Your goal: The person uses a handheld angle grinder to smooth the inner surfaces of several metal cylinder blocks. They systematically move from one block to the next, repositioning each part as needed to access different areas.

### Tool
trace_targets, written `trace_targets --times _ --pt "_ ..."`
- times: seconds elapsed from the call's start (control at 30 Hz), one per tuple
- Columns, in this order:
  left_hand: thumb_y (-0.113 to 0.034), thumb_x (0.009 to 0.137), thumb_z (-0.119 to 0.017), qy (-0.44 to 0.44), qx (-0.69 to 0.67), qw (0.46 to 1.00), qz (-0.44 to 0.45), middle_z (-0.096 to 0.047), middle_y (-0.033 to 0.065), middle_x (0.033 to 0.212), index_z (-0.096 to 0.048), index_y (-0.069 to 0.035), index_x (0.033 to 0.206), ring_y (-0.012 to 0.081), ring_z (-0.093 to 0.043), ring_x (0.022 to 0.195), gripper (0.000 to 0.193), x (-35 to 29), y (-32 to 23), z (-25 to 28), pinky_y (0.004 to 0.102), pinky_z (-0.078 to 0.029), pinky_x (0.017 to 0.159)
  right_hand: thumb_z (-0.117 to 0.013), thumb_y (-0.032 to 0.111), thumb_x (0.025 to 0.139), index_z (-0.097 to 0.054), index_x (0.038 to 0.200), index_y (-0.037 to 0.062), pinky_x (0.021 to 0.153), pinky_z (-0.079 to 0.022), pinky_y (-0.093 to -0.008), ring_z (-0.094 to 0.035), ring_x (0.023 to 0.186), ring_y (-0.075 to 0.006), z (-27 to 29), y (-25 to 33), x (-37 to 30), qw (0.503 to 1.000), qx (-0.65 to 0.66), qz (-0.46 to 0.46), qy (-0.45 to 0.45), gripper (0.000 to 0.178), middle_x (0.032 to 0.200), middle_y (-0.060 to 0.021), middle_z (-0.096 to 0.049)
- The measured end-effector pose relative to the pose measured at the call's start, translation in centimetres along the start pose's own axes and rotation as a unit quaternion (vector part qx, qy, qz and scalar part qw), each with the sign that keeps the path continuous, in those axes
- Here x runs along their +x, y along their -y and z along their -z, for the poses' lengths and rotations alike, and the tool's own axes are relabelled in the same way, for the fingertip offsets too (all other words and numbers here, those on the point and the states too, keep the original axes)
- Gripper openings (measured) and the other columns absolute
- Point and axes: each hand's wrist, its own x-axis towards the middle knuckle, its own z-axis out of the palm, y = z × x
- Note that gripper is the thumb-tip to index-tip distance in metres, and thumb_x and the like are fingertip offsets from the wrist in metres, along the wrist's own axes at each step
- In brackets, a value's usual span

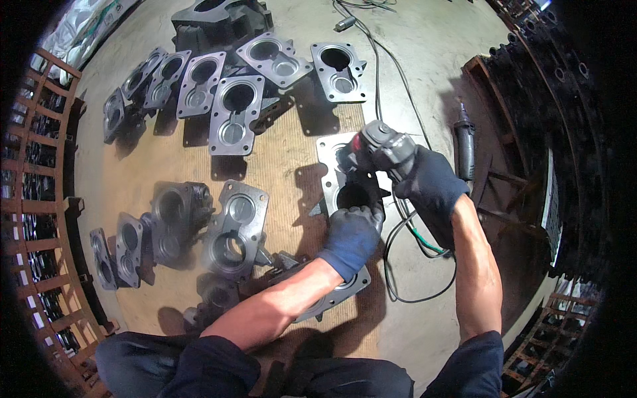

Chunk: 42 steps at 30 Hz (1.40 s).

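My right hand (431, 182), in a dark glove, is wrapped round a grey angle grinder (393, 151) with a reddish part near its head. The grinder's head is over the upper part of a flat-faced metal casting (330, 169); whether it touches the face I cannot tell. My left hand (353, 237), in a blue and grey glove, has its fingers curled closed on this casting, just below its dark round opening. Another casting (358, 284) lies close under my left wrist, partly hidden by my forearm.
Several similar castings (233, 136) stand on a brown ribbed mat (279, 166) to the left. A large dark casting (215, 23) is behind them. Cables (388, 282) loop on the floor, near a slim power tool (466, 149). Rusty cages (63, 192) and a dark rack (551, 99) flank me.
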Motion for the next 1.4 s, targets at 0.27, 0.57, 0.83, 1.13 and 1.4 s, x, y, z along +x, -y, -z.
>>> trace_targets --times 0.27,0.57,0.83,1.13,1.4 --pt "-0.014 0.090 -0.049 0.037 -0.057 0.998 0.002 -0.064 0.0105 0.081 -0.061 -0.005 0.111 0.0287 -0.062 0.074 0.026 0.3 -0.1 0.2 0.0453 -0.044 0.062 -0.081 0.027 0.056 -0.068 0.104 0.0019 0.083 -0.055 -0.0386 -0.070 0.092 -0.0359 0.4 1.8 0.1 1.000 -0.021 0.009 -0.015 0.056 0.097 -0.0226 -0.071" --pt "-0.022 0.086 -0.060 -0.019 -0.229 0.973 -0.020 -0.060 0.0198 0.117 -0.057 -0.001 0.122 0.0361 -0.056 0.113 0.042 -3.6 -4.0 5.1 0.0471 -0.046 0.094 -0.078 0.024 0.059 -0.066 0.102 -0.0004 0.080 -0.055 -0.0390 -0.070 0.089 -0.0359 -1.9 -2.5 -5.9 0.992 0.038 -0.099 -0.064 0.051 0.092 -0.0229 -0.070" --pt "-0.019 0.093 -0.062 0.145 -0.798 0.568 0.143 -0.058 0.0144 0.124 -0.045 0.004 0.132 0.0229 -0.061 0.107 0.049 -6.9 -14.6 3.4 0.0334 -0.049 0.095 -0.079 0.024 0.057 -0.061 0.112 -0.0017 0.080 -0.055 -0.0406 -0.069 0.091 -0.0391 -4.8 -2.0 -12.8 0.991 0.073 -0.110 0.003 0.063 0.096 -0.0251 -0.069" --pt "-0.009 0.101 -0.040 0.066 -0.963 0.148 0.215 -0.049 0.0111 0.139 -0.043 0.000 0.140 0.0237 -0.048 0.127 0.039 -3.3 -13.9 -1.7 0.0383 -0.039 0.108 -0.076 0.029 0.061 -0.063 0.105 -0.0018 0.082 -0.054 -0.0425 -0.068 0.091 -0.0410 -5.2 -1.0 -9.7 0.997 -0.015 -0.063 -0.050 0.055 0.094 -0.0268 -0.068" --pt "-0.009 0.080 -0.069 0.090 -0.740 0.654 0.127 -0.070 0.0130 0.102 -0.066 0.001 0.105 0.0188 -0.063 0.097 0.027 2.3 -7.8 1.4 0.0354 -0.049 0.087 -0.077 0.027 0.060 -0.071 0.084 0.0004 0.071 -0.055 -0.0407 -0.069 0.079 -0.0372 -3.3 -1.0 -4.6 0.993 0.014 -0.048 -0.109 0.037 0.084 -0.0241 -0.069"
